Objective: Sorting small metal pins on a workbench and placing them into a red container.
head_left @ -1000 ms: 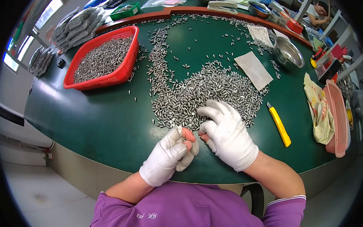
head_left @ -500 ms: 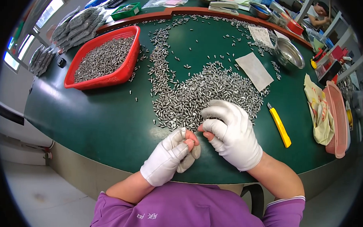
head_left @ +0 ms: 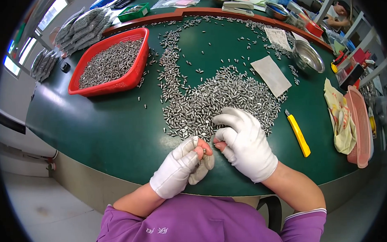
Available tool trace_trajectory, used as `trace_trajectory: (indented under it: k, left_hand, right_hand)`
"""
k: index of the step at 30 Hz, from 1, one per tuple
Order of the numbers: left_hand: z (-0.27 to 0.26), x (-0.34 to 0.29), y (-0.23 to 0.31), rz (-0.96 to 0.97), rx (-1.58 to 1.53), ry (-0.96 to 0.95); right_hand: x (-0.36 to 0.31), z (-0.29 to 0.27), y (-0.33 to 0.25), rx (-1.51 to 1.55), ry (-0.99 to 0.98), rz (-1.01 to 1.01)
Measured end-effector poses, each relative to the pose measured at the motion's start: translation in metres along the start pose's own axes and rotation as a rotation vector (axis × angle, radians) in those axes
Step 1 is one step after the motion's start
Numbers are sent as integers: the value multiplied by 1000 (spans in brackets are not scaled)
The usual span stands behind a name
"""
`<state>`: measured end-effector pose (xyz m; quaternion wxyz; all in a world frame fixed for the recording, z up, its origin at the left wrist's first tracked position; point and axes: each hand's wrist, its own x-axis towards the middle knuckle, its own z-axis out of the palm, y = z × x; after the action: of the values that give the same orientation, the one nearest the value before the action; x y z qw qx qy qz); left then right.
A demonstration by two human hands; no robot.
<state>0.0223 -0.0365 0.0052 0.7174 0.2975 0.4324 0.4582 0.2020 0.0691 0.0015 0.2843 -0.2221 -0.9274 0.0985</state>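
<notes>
A broad pile of small silvery metal parts [head_left: 220,92] lies on the green tabletop. My left hand [head_left: 182,166], in a white glove with bare thumb and index tips, is in front of the pile's near edge. It pinches one small metal part [head_left: 204,151] between thumb and index finger. Just to the right, my right hand [head_left: 247,144], gloved the same way, has its thumb and index tips drawn together at the pile's edge. Its other fingers curl over the metal parts. Whatever sits between those right fingertips is too small to make out.
A red basket [head_left: 109,88] full of the same parts stands at the left. On the right are a yellow utility knife [head_left: 298,134], a paper sheet [head_left: 271,76], a steel bowl [head_left: 308,57] and a pink basket [head_left: 359,128] with cloth beside it. A person [head_left: 339,15] sits at the far right.
The metal part in my left fingertips shows more clearly now. My right hand has shifted very slightly, its fingertips a little farther from the left hand. Everything else stays put.
</notes>
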Motion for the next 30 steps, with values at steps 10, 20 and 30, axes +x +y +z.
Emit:
trace_trajectory:
  k: [10, 20, 30]
  left_hand:
    - [1, 1, 3, -25, 15, -63]
    - [0, 0, -2, -16, -73, -18]
    - [1, 1, -2, 20, -74, -1]
  right_hand:
    - [5, -7, -3, 240, 111, -110]
    - [5, -8, -6, 400, 70, -15]
    - [4, -8, -7, 499, 99, 45]
